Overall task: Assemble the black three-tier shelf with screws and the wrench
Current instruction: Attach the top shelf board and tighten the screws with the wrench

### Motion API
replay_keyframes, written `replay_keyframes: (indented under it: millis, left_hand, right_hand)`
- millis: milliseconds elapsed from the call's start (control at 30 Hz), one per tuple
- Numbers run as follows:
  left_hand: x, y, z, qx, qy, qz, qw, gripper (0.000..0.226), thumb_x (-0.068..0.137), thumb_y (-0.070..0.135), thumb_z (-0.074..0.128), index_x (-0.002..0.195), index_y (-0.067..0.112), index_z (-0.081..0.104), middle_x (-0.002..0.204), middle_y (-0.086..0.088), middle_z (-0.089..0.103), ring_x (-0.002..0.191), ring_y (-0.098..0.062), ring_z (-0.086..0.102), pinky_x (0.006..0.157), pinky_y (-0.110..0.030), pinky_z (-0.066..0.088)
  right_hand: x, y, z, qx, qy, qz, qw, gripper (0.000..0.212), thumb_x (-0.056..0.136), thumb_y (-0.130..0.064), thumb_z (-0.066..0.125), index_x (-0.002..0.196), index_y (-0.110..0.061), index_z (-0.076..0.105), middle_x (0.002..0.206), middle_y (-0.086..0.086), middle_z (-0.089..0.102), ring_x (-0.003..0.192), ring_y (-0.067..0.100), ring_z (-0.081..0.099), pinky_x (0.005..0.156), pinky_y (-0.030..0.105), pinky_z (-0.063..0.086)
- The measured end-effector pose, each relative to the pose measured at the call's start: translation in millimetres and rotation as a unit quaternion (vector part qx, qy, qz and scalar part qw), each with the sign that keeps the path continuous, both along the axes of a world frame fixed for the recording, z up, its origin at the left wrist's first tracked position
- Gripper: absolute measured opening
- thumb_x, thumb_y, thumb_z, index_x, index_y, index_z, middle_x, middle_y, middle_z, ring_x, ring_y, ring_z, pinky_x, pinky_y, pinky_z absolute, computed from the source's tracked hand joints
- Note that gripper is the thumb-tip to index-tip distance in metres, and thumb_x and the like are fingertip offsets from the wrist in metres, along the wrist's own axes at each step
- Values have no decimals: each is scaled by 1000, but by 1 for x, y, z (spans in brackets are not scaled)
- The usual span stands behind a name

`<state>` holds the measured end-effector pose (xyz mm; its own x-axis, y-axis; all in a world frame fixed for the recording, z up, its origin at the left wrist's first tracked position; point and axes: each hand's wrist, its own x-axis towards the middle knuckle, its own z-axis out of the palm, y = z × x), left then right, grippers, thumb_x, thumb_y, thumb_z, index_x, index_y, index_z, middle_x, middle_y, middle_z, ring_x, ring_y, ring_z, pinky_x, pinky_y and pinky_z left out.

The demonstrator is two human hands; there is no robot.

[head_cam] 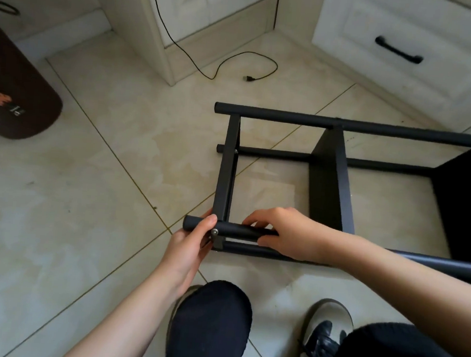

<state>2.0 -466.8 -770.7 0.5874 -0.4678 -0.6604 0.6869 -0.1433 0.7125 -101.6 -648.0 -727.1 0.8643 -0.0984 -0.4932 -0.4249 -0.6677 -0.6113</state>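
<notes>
Right now the black shelf (327, 180) is lying on its side on the tiled floor (87, 180), near the white drawer unit (407, 51), and the left hand (188, 242) is closing around the end of the nearest tube (241, 231) while the right hand (283, 233) is wrapping the same tube just beside the silver screw (214, 232). No wrench is showing, so I am judging this a finger-tightening step — the tube wants holding square to the end panel (226, 172), the screw turning freely before any force is going on
</notes>
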Motion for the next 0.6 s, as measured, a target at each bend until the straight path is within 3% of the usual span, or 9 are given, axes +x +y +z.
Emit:
replay_keyframes:
  millis: [100, 233, 433, 500, 600]
  left_hand:
    - [-1, -1, 4, 15, 5, 6, 1000, 37, 81, 29, 73, 111, 8, 69, 102, -6, 78, 92, -11, 74, 74, -19, 55]
    - [-3, -1, 13, 30, -9, 7, 999, 36, 89, 29, 71, 118, 8, 68, 105, -7, 77, 101, -17, 72, 87, -27, 51]
    - [3, -13, 66, 49, -106, -33, 993, 62, 57, 62, 87, 104, 24, 72, 113, 4, 75, 116, -18, 64, 111, -43, 43]
    - [10, -20, 90, 50, -147, -38, 987, 67, 51, 69, 78, 100, 23, 72, 112, 1, 72, 118, -26, 63, 111, -45, 42]
    - [19, -30, 130, 35, -199, -54, 978, 75, 49, 75, 78, 102, 23, 72, 115, 0, 70, 116, -23, 61, 107, -44, 42]
  right_hand:
    - [2, 4, 2, -22, 16, -8, 1000, 38, 94, -14, 60, 129, -29, 56, 118, -2, 68, 95, 11, 61, 81, 22, 47]
    - [2, 8, 21, -11, 23, -26, 999, 38, 94, -9, 60, 128, -25, 58, 118, 1, 68, 105, 16, 64, 92, 32, 53]
    - [4, 1, 79, -9, 2, -56, 998, 41, 94, -5, 59, 133, -17, 58, 123, 7, 67, 112, 21, 64, 100, 34, 50]
    - [5, -3, 103, -22, -24, -66, 997, 41, 95, -5, 59, 134, -16, 58, 124, 8, 67, 112, 21, 64, 100, 35, 51]
    - [5, -9, 137, -34, -63, -75, 995, 42, 94, -4, 58, 134, -16, 58, 125, 6, 65, 111, 19, 63, 98, 31, 52]
